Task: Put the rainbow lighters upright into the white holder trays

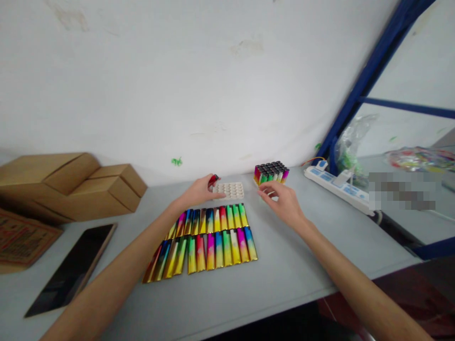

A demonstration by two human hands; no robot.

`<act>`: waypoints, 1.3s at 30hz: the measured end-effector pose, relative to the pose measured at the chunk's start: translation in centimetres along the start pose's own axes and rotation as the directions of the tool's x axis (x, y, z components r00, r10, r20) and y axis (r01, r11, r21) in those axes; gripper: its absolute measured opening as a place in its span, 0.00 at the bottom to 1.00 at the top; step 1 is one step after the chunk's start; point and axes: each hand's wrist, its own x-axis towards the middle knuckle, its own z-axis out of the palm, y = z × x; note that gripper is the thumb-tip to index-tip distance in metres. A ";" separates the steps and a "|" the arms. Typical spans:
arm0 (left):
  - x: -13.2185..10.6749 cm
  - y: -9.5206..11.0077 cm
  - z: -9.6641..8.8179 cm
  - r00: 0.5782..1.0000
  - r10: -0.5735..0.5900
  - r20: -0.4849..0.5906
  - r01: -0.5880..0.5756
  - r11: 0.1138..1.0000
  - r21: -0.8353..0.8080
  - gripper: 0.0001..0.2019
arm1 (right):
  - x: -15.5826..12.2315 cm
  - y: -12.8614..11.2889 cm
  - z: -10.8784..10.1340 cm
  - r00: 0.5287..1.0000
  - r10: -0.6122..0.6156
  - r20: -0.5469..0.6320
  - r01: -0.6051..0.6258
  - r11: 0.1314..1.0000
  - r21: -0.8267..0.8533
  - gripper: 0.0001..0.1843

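Note:
At the left end of a white tray with round holes (232,190), my left hand (199,190) is closed on a red lighter (212,180) with a dark top. My right hand (282,201) is just in front of a tight block of upright lighters (270,173) with black tops. Its fingers are loosely bent and apart, and I see nothing between them. Nearer to me, two rows of shiny multicoloured lighters (227,248) lie side by side on the table. My left forearm covers the left end of these rows.
A dark tablet-like slab (71,270) lies on the grey table (284,270) at left, near cardboard boxes (71,184). A white power strip (337,187) with plugs runs along the right, beside a blue metal frame (366,85). The wall stands close behind.

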 end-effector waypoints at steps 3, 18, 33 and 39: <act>-1.2 1.2 -0.6 0.983 -0.047 -0.175 0.033 0.996 -0.080 0.24 | 2.1 -0.2 1.3 0.970 -0.141 0.199 0.146 0.989 -0.010 0.14; -9.2 6.1 0.5 0.967 -0.202 -0.158 0.032 0.707 -0.707 0.21 | 4.7 3.8 6.0 0.939 -0.165 0.302 0.201 0.975 -0.092 0.45; -10.8 6.2 2.4 0.920 -0.228 -0.318 0.069 0.895 -0.441 0.23 | 4.2 3.7 5.5 0.957 -0.064 0.284 0.079 0.996 -0.041 0.50; -10.9 5.9 2.3 0.917 -0.255 -0.308 0.083 0.875 -0.477 0.20 | 4.2 4.0 5.2 0.947 -0.060 0.317 0.058 0.998 0.016 0.52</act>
